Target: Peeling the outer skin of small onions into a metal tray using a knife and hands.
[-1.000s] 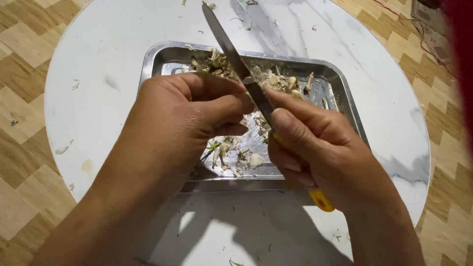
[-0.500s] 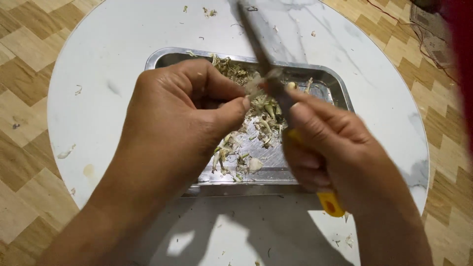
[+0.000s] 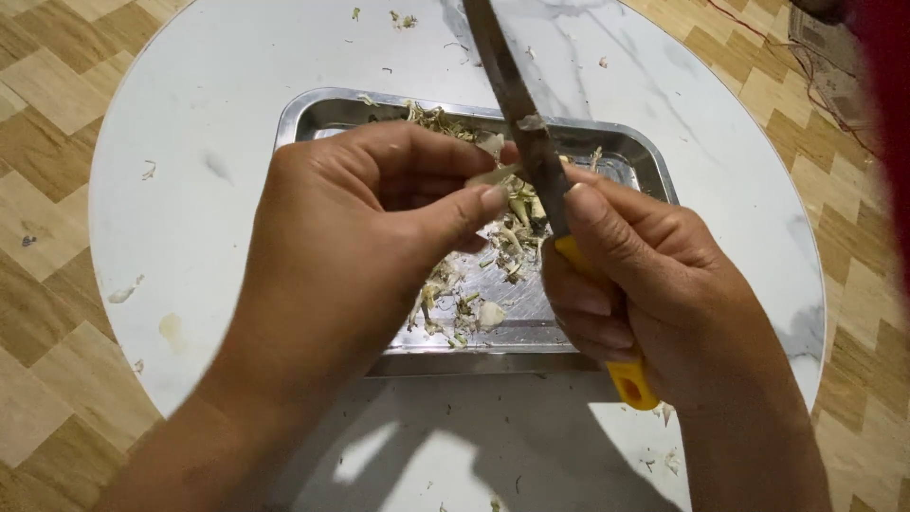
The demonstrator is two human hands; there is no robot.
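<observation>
My right hand grips a knife by its yellow handle, blade pointing up and away, thumb pressed along the blade. My left hand pinches a small pale piece, likely a garlic clove, between thumb and fingers right against the blade. Both hands hover over a rectangular metal tray holding pale peelings and scraps.
The tray sits on a round white marble-patterned table with scattered bits of peel. Wooden parquet floor surrounds the table. A red object fills the top right edge.
The camera view shifted slightly; the hands stayed together over the tray, with the knife blade now more upright and the clove held at its edge.
</observation>
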